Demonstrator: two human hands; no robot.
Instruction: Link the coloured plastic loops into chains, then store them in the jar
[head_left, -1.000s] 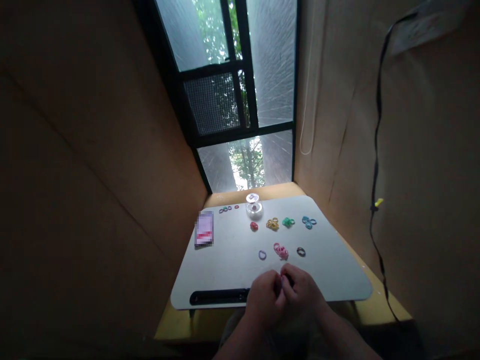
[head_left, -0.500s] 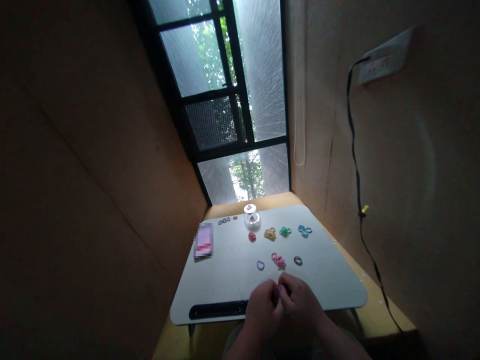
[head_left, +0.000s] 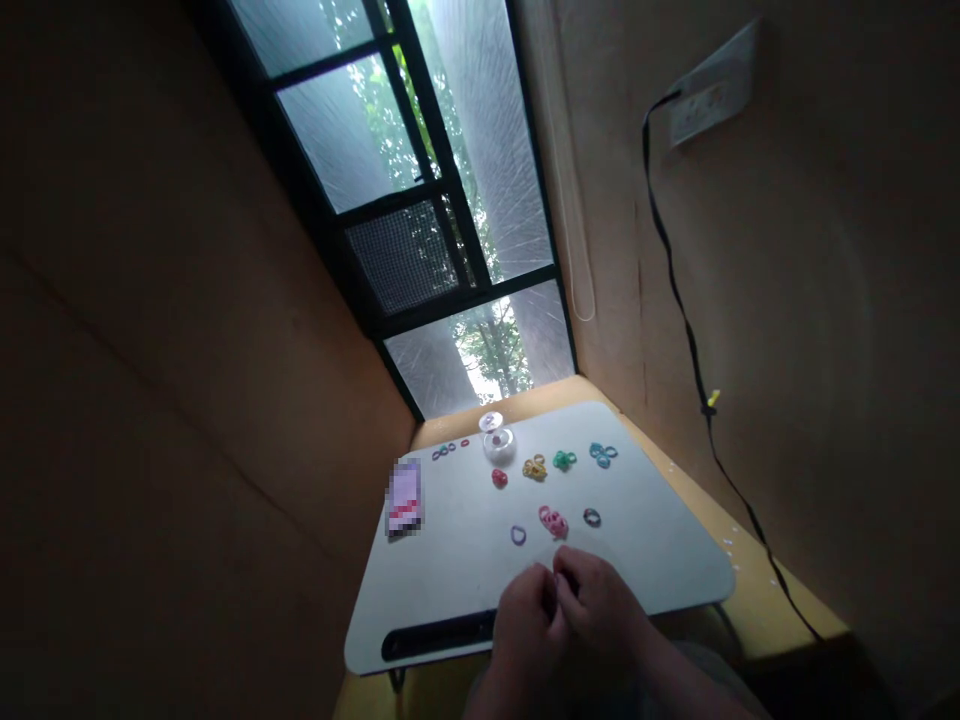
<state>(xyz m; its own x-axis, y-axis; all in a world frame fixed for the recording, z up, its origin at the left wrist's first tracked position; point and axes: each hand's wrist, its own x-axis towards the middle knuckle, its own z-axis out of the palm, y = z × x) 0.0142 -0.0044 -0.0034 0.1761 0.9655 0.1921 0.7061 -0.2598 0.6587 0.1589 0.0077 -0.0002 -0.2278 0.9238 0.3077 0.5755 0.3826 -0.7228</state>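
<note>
My left hand (head_left: 527,615) and my right hand (head_left: 596,597) meet over the near edge of the white table (head_left: 442,560). Both have curled fingers pressed together at the fingertips; whatever they pinch is too small and hidden to name. Just beyond them lies a pile of pink bands (head_left: 554,522), with a purple band (head_left: 518,535) to its left and a dark multicoloured band (head_left: 592,517) to its right. Farther back sit red (head_left: 499,478), yellow (head_left: 535,467), green (head_left: 564,460) and blue bands (head_left: 603,455).
A clear round container (head_left: 499,443) stands at the back, near a few small bands (head_left: 444,452). A blurred pinkish packet (head_left: 405,497) lies at left. The black tray slot (head_left: 439,635) runs along the front edge. A black cable (head_left: 688,330) hangs at right.
The camera view has tilted, so the window and table appear rotated. My hands stay together in nearly the same pose.
</note>
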